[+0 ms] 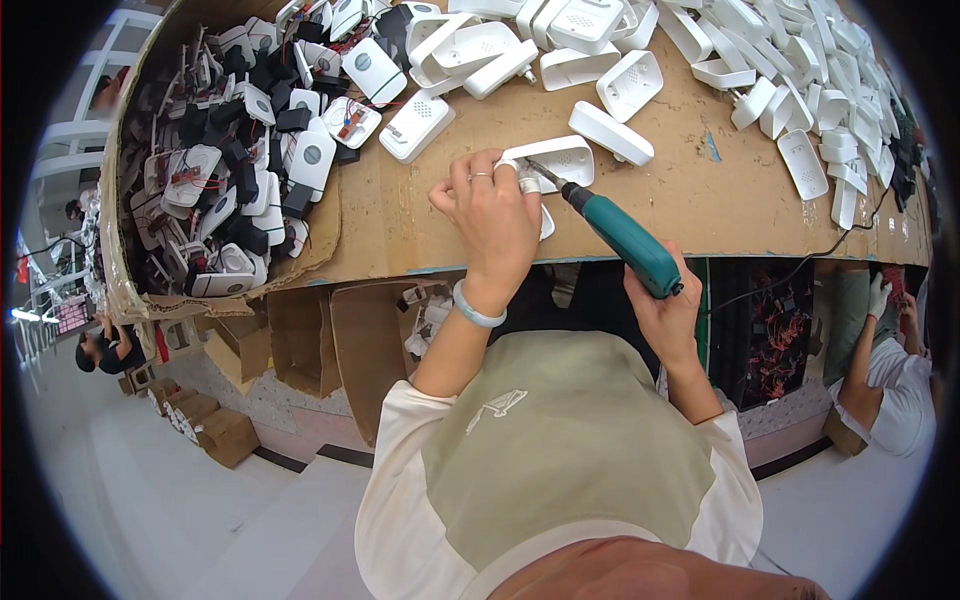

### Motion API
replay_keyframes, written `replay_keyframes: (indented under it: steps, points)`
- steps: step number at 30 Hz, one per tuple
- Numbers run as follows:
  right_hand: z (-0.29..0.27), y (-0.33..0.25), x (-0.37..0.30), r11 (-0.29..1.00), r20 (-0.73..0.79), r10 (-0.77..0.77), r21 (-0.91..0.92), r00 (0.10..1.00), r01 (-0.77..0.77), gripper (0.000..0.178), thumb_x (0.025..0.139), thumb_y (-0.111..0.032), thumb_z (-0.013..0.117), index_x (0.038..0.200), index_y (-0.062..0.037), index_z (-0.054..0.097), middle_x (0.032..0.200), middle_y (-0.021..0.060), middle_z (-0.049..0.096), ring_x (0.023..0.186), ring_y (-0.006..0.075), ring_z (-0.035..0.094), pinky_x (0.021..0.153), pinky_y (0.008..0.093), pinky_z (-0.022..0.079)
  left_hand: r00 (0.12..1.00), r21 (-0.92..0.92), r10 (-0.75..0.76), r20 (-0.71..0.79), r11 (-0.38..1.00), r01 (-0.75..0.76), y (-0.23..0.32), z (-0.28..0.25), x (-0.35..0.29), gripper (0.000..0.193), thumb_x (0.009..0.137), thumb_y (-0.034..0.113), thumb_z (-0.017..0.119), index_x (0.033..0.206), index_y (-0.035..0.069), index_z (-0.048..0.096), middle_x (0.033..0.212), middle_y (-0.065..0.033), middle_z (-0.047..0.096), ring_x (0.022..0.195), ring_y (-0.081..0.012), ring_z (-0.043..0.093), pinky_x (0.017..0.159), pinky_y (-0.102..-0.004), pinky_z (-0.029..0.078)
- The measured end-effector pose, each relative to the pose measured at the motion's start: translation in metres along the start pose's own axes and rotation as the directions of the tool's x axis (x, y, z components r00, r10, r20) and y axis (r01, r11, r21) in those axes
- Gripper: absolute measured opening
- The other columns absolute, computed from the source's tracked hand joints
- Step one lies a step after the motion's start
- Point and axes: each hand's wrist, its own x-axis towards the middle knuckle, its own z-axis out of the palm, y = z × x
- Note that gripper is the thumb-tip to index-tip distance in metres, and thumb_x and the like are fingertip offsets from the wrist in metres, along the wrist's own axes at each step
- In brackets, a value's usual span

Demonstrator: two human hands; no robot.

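My right hand is wrapped round the back end of a green electric screwdriver. Its bit points up and left into an open white plastic housing on the cardboard-covered bench. My left hand has its fingers closed on the housing's left end, close to the bit tip; whether a screw is there, I cannot make out. White wrapping covers one of its fingertips. Part of another white piece peeks out just below the housing. A white housing with a plug lies to the upper right.
A cardboard box at the left holds many white covers with black blocks and red wires. White housings are heaped at the far right. A black cable crosses the bench edge. Another person sits at the right.
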Motion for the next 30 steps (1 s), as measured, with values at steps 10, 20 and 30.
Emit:
replay_keyframes:
  steps: [10, 20, 30]
  points:
    - [-0.012, -0.008, -0.018, 0.993, -0.116, 0.106, 0.071, 0.988, -0.098, 0.021, 0.083, 0.005, 0.072, 0.103, 0.0025, 0.067, 0.089, 0.0087, 0.070, 0.074, 0.0131, 0.064, 0.071, 0.0260, 0.051, 0.999, -0.008, 0.014, 0.050, 1.000, -0.013, -0.001, -0.001, -0.001, 0.020, 0.069, 0.009, 0.074, 0.085, 0.000, 0.069, 0.112, -0.0098, 0.062, 0.112, -0.0278, 0.052, 0.092, -0.0468, 0.032]
    - [-0.021, 0.001, -0.037, 0.969, -0.266, 0.215, 0.179, 0.940, -0.171, 0.013, 0.083, 0.002, 0.075, 0.095, 0.0007, 0.071, 0.082, 0.0031, 0.071, 0.072, 0.0074, 0.062, 0.067, 0.0238, 0.049, 0.998, -0.058, -0.014, 0.064, 0.998, 0.017, -0.002, 0.000, -0.001, 0.020, 0.070, 0.007, 0.071, 0.088, -0.001, 0.069, 0.111, -0.0130, 0.065, 0.109, -0.0301, 0.055, 0.092, -0.0462, 0.033]
    - [-0.021, -0.006, -0.037, 0.943, -0.266, 0.257, 0.279, 0.929, -0.181, 0.015, 0.083, 0.002, 0.077, 0.097, 0.0014, 0.071, 0.088, 0.0020, 0.072, 0.077, 0.0073, 0.064, 0.072, 0.0232, 0.051, 0.991, -0.159, -0.089, 0.098, 0.982, 0.104, -0.006, -0.010, -0.005, 0.020, 0.074, 0.005, 0.070, 0.092, -0.002, 0.066, 0.108, -0.0165, 0.067, 0.097, -0.0340, 0.061, 0.088, -0.0454, 0.043]
